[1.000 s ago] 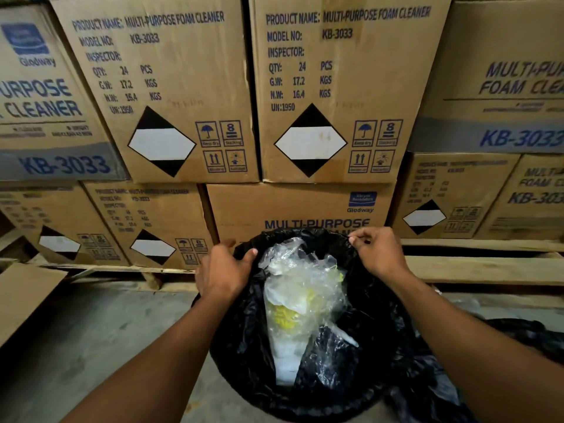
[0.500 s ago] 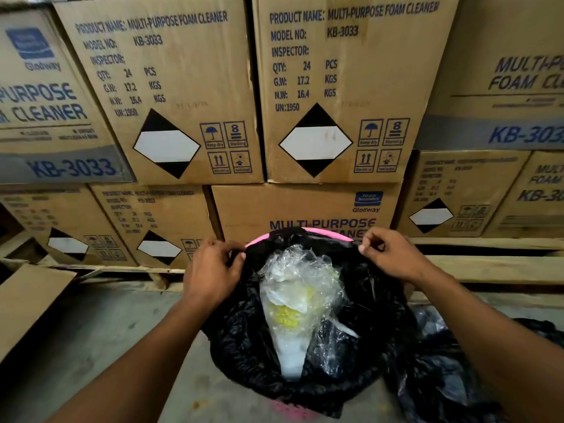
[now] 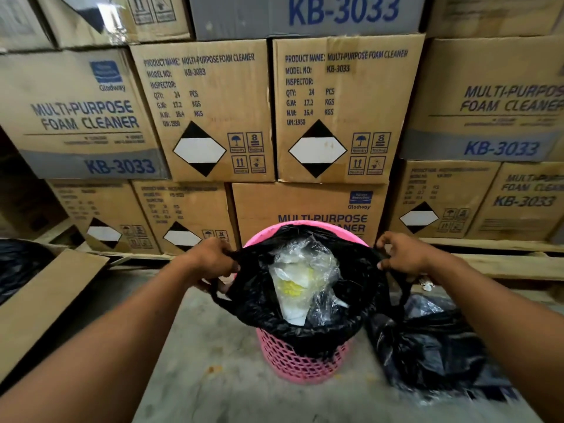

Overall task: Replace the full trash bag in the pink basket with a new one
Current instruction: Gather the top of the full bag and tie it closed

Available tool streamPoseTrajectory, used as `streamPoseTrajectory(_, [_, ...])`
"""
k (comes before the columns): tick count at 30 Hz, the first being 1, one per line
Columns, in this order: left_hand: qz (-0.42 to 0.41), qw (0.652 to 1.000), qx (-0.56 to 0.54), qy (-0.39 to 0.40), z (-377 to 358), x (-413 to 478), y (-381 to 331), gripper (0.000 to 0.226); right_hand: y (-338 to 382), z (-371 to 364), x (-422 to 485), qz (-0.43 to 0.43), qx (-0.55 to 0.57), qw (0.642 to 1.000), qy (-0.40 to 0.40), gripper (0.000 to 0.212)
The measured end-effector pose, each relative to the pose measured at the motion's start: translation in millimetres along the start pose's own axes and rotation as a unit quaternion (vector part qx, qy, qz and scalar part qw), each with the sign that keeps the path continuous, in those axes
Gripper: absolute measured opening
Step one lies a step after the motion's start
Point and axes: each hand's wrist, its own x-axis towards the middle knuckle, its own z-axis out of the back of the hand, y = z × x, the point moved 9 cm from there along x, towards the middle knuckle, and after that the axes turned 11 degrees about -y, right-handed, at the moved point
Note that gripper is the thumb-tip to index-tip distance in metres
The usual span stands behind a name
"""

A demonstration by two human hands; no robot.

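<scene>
A pink lattice basket [image 3: 302,360] stands on the concrete floor in front of stacked cartons. Inside it is a black trash bag [image 3: 256,294], its mouth pulled up off the far rim, holding crumpled clear plastic and yellow-white waste [image 3: 300,273]. My left hand [image 3: 210,259] is shut on the bag's left edge and its loop handle. My right hand [image 3: 403,254] grips the bag's right edge and handle. A second crumpled black bag [image 3: 427,346] lies on the floor just right of the basket.
Cardboard cartons [image 3: 335,108] marked KB-3033 are stacked as a wall behind the basket, on a wooden pallet [image 3: 503,264]. A flat piece of cardboard [image 3: 39,303] leans at the left, with something black [image 3: 18,264] behind it.
Both hands have pulled the bag's edges up and apart off the rim. The pink rim and lattice side now show. The view has drawn back and higher.
</scene>
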Motion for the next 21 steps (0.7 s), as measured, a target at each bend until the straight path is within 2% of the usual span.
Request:
streamPoseTrajectory(3, [0.031, 0.999, 0.028, 0.026, 3.9, -12.2, 4.6, 0.003, -5.3, 7.5, -14.1, -0.047, -0.068, 0.995, 0.05, 0.026])
streamPoseTrajectory(6, [0.023, 0.998, 0.009, -0.053, 20.8, -12.2, -2.4, 0.012, -9.0, 23.3, -23.8, -0.076, -0.057, 0.995, 0.032, 0.018])
streamPoseTrajectory(8, [-0.026, 0.986, -0.054, -0.156, 45.1, -9.3, -20.2, 0.019, -0.6, 42.8, -22.8, -0.072, 0.03, 0.997, -0.023, 0.019])
streamPoseTrajectory(10, [-0.103, 0.959, -0.101, -0.243, 68.1, -14.8, -48.3, 0.021, 15.7, 68.5, -22.2, -0.062, 0.171, 0.979, -0.096, 0.019])
streamPoseTrajectory(12, [-0.165, 0.934, -0.16, -0.275, 76.3, -27.5, -75.4, 0.016, 38.5, 93.3, -27.9, -0.035, 0.265, 0.951, -0.157, 0.023])
streamPoseTrajectory(15, [-0.205, 0.915, -0.265, -0.224, 61.8, -35.2, -98.3, 0.014, 70.3, 99.3, -37.4, -0.012, 0.382, 0.91, -0.164, 0.024])
streamPoseTrajectory(18, [-0.214, 0.895, -0.381, -0.092, 35.6, -38.9, -110.8, 0.009, 92.9, 74.5, -41.4, -0.014, 0.518, 0.85, -0.095, 0.009])
streamPoseTrajectory(21, [-0.193, 0.889, -0.415, -0.014, 14.4, -41.1, -115.8, 0.025, 109.9, 49.1, -40.2, -0.017, 0.608, 0.793, -0.038, 0.019])
